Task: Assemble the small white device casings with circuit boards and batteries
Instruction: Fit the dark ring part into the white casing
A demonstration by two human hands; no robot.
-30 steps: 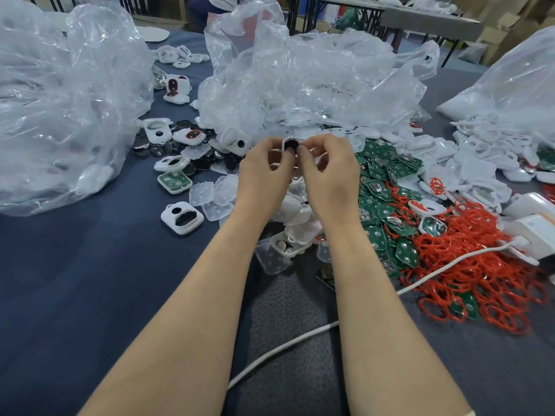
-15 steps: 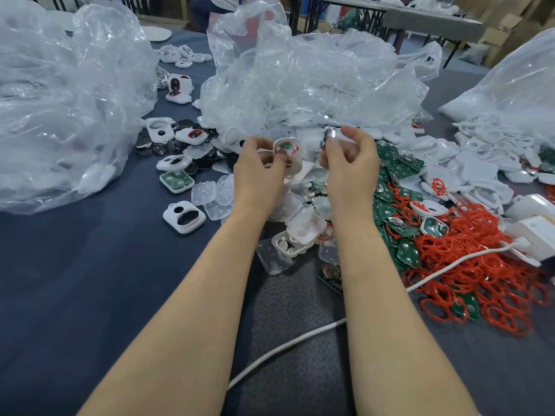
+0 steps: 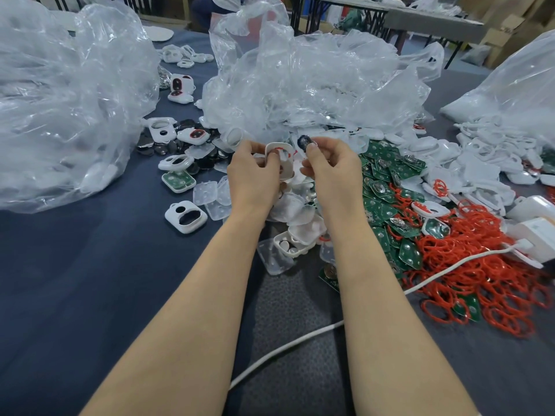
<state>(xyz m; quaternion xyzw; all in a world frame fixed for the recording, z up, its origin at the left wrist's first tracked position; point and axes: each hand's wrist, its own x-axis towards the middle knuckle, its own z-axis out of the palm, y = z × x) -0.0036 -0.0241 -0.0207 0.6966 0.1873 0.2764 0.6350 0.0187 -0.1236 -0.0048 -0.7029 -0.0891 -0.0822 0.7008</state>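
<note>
Big stuff first: dark blue table (image 3: 90, 280) fills the view, edges cut off all round. On it 3 clear plastic bags: left bag (image 3: 60, 109), centre bag (image 3: 315, 85), right bag (image 3: 510, 85). Left & right ones run out of shot, and the contents are only a white blur thru the film.

Next down, red ring heap (image 3: 480, 265) on the right, way too many to count, tangled over the green circuit boards (image 3: 387, 205). Those are uncountable too, plenty half buried.

White cable (image 3: 285, 352) snakes across the front, middle stretch hidden behind the R forearm, far end at a white adapter block (image 3: 534, 229) near the frame edge.

Near-left cluster: 5 loose shells I can count, incl. a two-hole shell (image 3: 186, 217) and a board-filled shell (image 3: 177, 181). Dark pieces (image 3: 156, 148) lie behind them, no. unclear.

Now the hands, 2 of them, up over the middle of the pile. L hand (image 3: 255, 172) grips the white casing (image 3: 280, 154), thumb pressed on its face, fingers curled behind & mostly hidden. Casing is off the table, tilted, w/ a red arc showing in its opening. R hand (image 3: 333, 166) pinches a small dark disc (image 3: 304, 142) betw. thumb & forefinger, other fingers curled in. Disc sits just beside the casing's top right corner; touching or not, can't tell. What the disc is: too small to say.
</note>
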